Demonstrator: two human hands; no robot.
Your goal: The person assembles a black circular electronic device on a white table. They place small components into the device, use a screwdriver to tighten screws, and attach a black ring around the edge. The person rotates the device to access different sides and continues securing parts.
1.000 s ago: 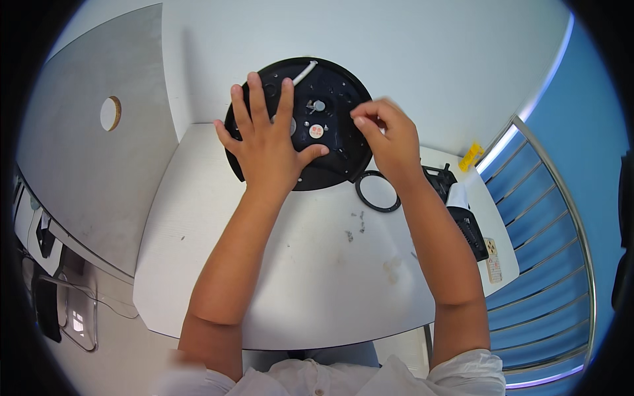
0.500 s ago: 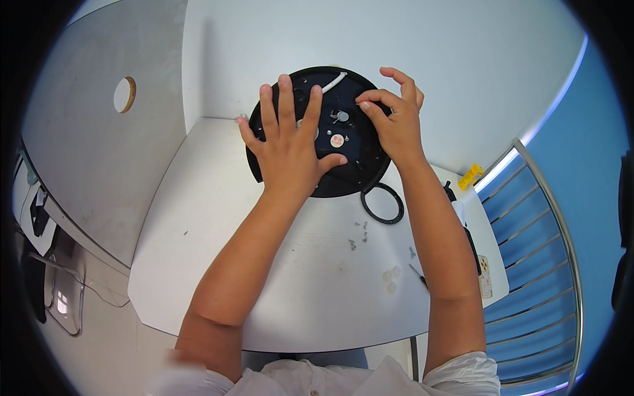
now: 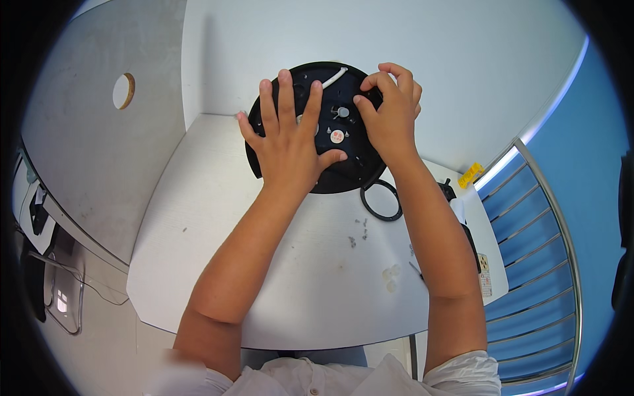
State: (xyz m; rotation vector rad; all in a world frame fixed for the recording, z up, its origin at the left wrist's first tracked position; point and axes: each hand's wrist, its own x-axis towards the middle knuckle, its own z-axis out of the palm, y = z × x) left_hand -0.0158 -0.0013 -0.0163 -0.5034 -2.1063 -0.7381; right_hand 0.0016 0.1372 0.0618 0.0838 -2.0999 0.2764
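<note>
A round black plastic housing (image 3: 343,173) lies at the far side of the white table, with a white cord (image 3: 335,78), a small silvery knob-like part (image 3: 342,112) and a round white sticker (image 3: 337,136) on its face. Across its left half rests my left hand (image 3: 288,142), fingers spread wide. My right hand (image 3: 392,122) is at the housing's upper right edge. Its thumb and forefinger are curled but apart, and nothing shows between them. A black ring (image 3: 364,206) lies against the housing's lower right edge.
Several small screws (image 3: 352,242) lie on the table (image 3: 310,297), near clear round pads (image 3: 391,278). A screwdriver (image 3: 416,270) is partly behind my right forearm. A yellow part (image 3: 470,174) sits at the right corner, beside a metal railing (image 3: 573,264). White wall panels stand behind.
My right thumb and forefinger, pinched together before, have come apart, and that hand has shifted slightly up. My left hand stays spread on the housing.
</note>
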